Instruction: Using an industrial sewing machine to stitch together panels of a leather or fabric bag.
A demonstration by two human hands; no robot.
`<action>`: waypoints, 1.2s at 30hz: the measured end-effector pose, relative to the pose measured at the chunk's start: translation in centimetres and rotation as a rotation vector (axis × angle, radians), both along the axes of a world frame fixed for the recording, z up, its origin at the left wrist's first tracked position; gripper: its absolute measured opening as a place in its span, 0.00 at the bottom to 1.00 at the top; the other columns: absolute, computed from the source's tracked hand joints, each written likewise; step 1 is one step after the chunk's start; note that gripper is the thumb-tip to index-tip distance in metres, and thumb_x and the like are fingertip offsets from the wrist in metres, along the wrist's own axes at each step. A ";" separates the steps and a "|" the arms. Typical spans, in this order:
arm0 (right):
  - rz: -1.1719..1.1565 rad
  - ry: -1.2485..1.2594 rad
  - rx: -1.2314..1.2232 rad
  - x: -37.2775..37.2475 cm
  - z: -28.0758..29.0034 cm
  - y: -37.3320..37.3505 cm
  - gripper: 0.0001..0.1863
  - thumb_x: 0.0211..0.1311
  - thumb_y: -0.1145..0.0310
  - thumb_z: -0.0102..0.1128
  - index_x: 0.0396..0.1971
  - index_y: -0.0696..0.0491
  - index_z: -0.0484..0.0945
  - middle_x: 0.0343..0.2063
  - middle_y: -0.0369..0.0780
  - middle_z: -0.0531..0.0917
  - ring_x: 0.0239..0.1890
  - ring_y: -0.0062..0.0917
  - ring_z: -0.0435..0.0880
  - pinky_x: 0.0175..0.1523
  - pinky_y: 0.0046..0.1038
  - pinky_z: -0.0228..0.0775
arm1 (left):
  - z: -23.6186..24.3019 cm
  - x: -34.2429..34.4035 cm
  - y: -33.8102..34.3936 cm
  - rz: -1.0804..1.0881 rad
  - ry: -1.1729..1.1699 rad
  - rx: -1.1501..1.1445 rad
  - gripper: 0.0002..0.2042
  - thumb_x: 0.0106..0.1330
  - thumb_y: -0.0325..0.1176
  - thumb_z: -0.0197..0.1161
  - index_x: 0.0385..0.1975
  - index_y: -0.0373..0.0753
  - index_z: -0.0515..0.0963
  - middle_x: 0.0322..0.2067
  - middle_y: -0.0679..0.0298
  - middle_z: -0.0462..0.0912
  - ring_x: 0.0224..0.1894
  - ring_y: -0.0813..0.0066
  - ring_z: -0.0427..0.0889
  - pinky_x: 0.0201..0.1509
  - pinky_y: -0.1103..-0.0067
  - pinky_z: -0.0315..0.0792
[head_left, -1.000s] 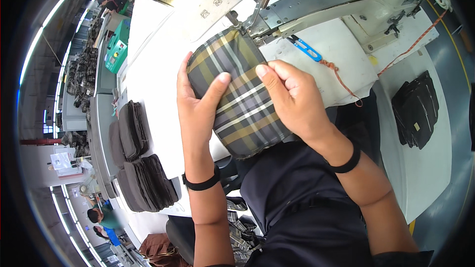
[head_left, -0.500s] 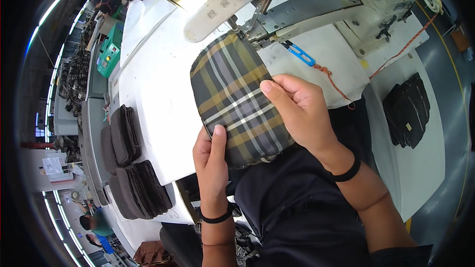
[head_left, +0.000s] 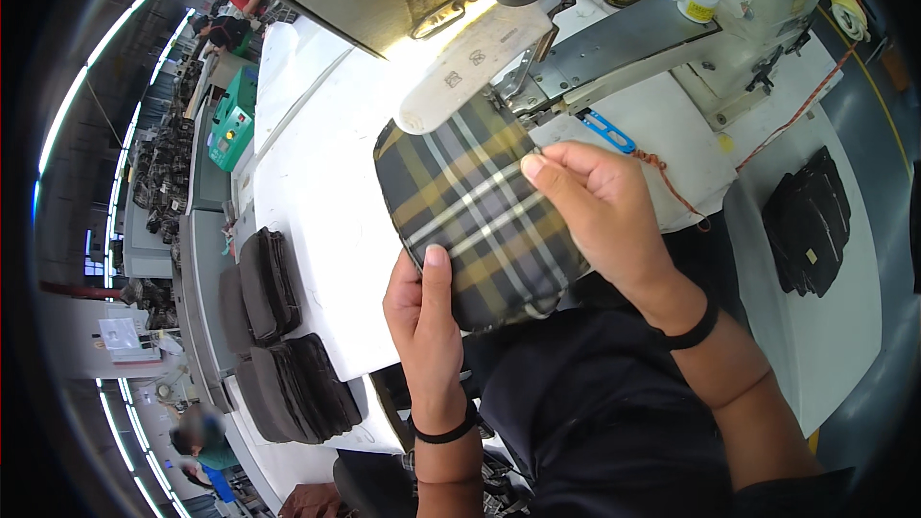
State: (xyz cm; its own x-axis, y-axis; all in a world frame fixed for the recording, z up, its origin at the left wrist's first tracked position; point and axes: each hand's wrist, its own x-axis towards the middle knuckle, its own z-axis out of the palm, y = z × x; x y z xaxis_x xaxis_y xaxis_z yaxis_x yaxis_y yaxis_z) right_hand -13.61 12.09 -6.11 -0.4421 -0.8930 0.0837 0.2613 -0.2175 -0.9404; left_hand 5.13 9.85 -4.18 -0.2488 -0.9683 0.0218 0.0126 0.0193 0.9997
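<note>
A rounded plaid fabric panel (head_left: 480, 221), in olive, grey, tan and white, is stretched between my two hands. My left hand (head_left: 427, 326) pinches its lower left edge, thumb on top. At the right edge, my right hand (head_left: 604, 216) grips it between thumb and fingers. The panel's far end lies at the sewing machine (head_left: 595, 62), partly hidden under a pale rounded cover (head_left: 470, 62). Whatever lies beneath that cover cannot be seen. Just right of the panel's far end rest blue thread snips (head_left: 606, 130) on an orange cord.
Stacks of dark fabric pieces (head_left: 297, 388) stand on the white table (head_left: 331, 201) to the left. More dark pieces (head_left: 809, 221) lie on the white surface at right. A green box (head_left: 232, 120) sits farther left. Other people work in the background.
The whole view has shifted, so things appear farther right and lower. The pale cover now overlaps more of the panel's far end. Both hands keep their hold on the panel.
</note>
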 end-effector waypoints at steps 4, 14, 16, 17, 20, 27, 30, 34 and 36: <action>0.082 -0.098 0.013 -0.5 0.3 -0.3 0.10 0.75 0.70 0.62 0.35 0.61 0.83 0.22 0.25 0.78 0.25 0.03 0.66 0.28 0.14 0.55 | 0.0 0.3 -1.6 -0.041 0.016 0.018 0.19 0.83 0.36 0.54 0.62 0.27 0.76 0.51 0.61 0.85 0.50 0.83 0.80 0.57 0.83 0.73; 0.125 -0.140 -0.017 -0.9 0.6 -1.9 0.08 0.74 0.71 0.63 0.36 0.60 0.83 0.22 0.26 0.80 0.22 0.03 0.65 0.25 0.15 0.55 | 0.9 -0.3 -4.8 -0.059 0.024 -0.004 0.16 0.83 0.36 0.53 0.56 0.28 0.79 0.46 0.64 0.86 0.44 0.85 0.81 0.51 0.84 0.75; 0.119 -0.120 0.039 -1.0 0.6 -2.2 0.08 0.74 0.70 0.63 0.37 0.60 0.83 0.23 0.28 0.81 0.22 0.04 0.68 0.25 0.13 0.57 | 0.6 -0.3 -5.4 -0.071 0.021 -0.016 0.16 0.83 0.36 0.54 0.56 0.28 0.79 0.45 0.64 0.86 0.44 0.85 0.81 0.51 0.84 0.75; 0.117 -0.116 0.041 -1.2 0.6 -2.3 0.08 0.74 0.70 0.63 0.37 0.60 0.83 0.23 0.28 0.81 0.22 0.04 0.68 0.25 0.13 0.57 | 0.5 -0.4 -5.8 -0.072 0.025 -0.014 0.16 0.83 0.36 0.54 0.56 0.28 0.79 0.45 0.64 0.86 0.44 0.85 0.81 0.51 0.84 0.75; 0.083 -0.025 0.064 -1.3 0.7 -2.4 0.09 0.74 0.68 0.63 0.38 0.60 0.83 0.23 0.29 0.82 0.21 0.06 0.71 0.26 0.14 0.61 | 0.5 -0.3 -7.1 -0.061 0.026 0.001 0.16 0.83 0.36 0.54 0.57 0.28 0.79 0.46 0.63 0.86 0.45 0.84 0.81 0.52 0.84 0.75; -0.216 0.951 0.019 -6.4 -3.9 -1.4 0.09 0.72 0.70 0.63 0.43 0.59 0.84 0.34 0.43 0.85 0.35 0.32 0.84 0.42 0.29 0.77 | -0.3 -0.8 -9.5 -0.093 0.068 0.038 0.18 0.83 0.36 0.54 0.60 0.29 0.78 0.50 0.62 0.86 0.49 0.81 0.82 0.58 0.82 0.74; -0.304 1.513 -0.033 -8.7 -6.5 -1.6 0.13 0.66 0.72 0.64 0.48 0.59 0.83 0.42 0.46 0.85 0.46 0.41 0.83 0.52 0.35 0.77 | -0.4 -1.3 -9.4 -0.062 0.187 0.192 0.18 0.82 0.36 0.54 0.61 0.30 0.77 0.51 0.62 0.86 0.50 0.80 0.83 0.57 0.81 0.76; -0.130 1.650 -0.005 -9.7 -7.1 -1.8 0.17 0.63 0.73 0.65 0.51 0.59 0.81 0.44 0.46 0.84 0.49 0.41 0.82 0.57 0.39 0.75 | 0.4 -2.3 -8.5 -0.036 0.274 0.332 0.19 0.80 0.37 0.58 0.65 0.35 0.74 0.52 0.63 0.86 0.49 0.81 0.85 0.51 0.81 0.79; -0.132 1.713 0.036 -9.1 -6.9 -1.7 0.16 0.62 0.74 0.63 0.50 0.60 0.82 0.43 0.47 0.84 0.48 0.42 0.82 0.57 0.41 0.75 | 0.0 -2.2 -8.4 -0.100 0.285 0.277 0.20 0.78 0.36 0.60 0.66 0.36 0.73 0.51 0.64 0.86 0.49 0.81 0.85 0.49 0.82 0.79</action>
